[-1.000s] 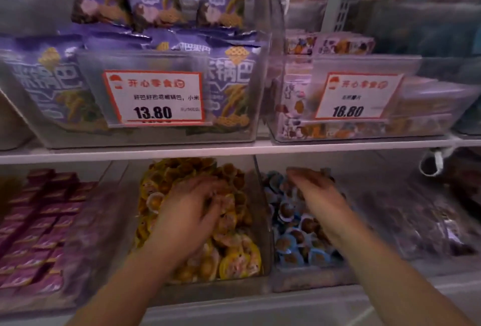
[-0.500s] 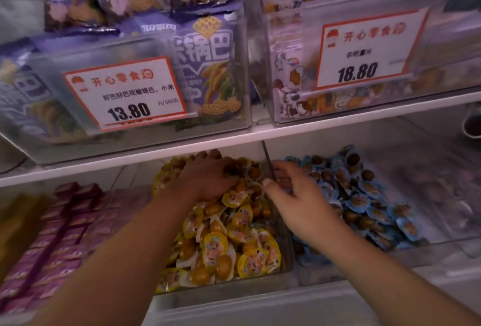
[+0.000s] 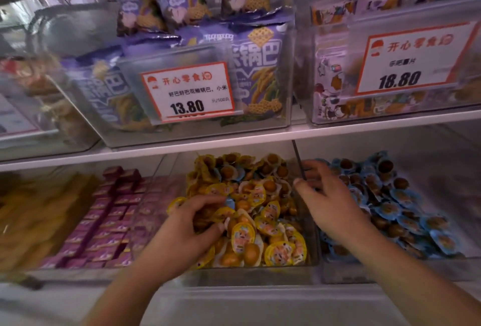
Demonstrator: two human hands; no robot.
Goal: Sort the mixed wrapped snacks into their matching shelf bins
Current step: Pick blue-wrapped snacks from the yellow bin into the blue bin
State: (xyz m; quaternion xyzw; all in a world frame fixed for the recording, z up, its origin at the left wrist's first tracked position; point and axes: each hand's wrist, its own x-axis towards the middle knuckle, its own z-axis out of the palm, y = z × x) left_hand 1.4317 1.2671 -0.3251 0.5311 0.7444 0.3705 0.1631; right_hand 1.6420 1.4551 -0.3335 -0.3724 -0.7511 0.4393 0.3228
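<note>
Yellow wrapped snacks (image 3: 270, 224) fill the clear middle bin (image 3: 250, 271) on the lower shelf. Blue wrapped snacks (image 3: 406, 221) fill the bin (image 3: 390, 268) to its right. My left hand (image 3: 192, 221) is dug into the yellow pile, fingers and thumb curled round a few packs. A stray blue wrapper (image 3: 230, 202) lies at its fingertips. More bluish wrappers (image 3: 238, 173) sit among the yellow ones further back. My right hand (image 3: 328, 200) hovers over the divider (image 3: 296, 154) between the two bins, fingers loosely spread, nothing visibly held.
Purple boxed snacks (image 3: 109, 221) fill the bin to the left. The upper shelf edge (image 3: 182, 148) overhangs the bins closely. Above it stand a bin of purple bags with a 13.80 tag (image 3: 187, 91) and a bin with an 18.80 tag (image 3: 411, 60).
My left hand has drawn back from the rear of the yellow bin toward its front and closed on packs. My right hand stays at the divider. The view has shifted.
</note>
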